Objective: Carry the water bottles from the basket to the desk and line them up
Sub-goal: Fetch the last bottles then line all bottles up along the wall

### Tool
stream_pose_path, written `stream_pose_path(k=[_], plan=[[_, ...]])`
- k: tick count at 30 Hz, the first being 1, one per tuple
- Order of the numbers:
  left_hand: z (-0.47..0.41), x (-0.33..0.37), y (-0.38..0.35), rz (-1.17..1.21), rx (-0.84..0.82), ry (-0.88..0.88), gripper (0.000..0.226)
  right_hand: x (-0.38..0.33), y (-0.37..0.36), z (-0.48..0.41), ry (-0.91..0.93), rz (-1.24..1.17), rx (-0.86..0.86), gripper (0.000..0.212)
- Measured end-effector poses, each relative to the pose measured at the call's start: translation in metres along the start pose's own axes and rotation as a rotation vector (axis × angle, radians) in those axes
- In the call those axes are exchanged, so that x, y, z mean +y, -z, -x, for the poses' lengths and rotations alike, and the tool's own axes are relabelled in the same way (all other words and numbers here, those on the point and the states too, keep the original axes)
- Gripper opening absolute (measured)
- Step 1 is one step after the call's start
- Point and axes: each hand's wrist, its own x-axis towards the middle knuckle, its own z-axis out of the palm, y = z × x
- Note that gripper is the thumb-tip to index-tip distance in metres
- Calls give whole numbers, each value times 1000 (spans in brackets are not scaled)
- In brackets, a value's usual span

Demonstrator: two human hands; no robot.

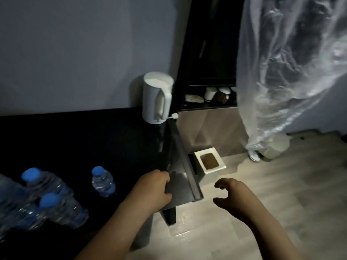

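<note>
bottles [102,182] on desk [112,139], left of left hand [155,190]

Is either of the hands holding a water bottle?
No: the left hand rests on the desk corner, the right hand hangs empty over the floor, and the bottles sit untouched.

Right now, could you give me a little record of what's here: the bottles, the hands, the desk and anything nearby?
desk: dark top, bottles standing on it
water bottles: blue caps, clustered at left; one stands apart
left hand: rests on the desk near its corner, holds nothing
right hand: empty, fingers loosely curled, over the floor
kettle: white, at the desk's back corner
bin: white, on the floor beside the desk
</note>
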Motion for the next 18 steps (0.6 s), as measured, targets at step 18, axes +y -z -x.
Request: stream_pose_path(k=[18], plan=[[-102, 320, -135, -128, -248, -405, 42, 313, 95, 126, -462, -252, 286, 46]])
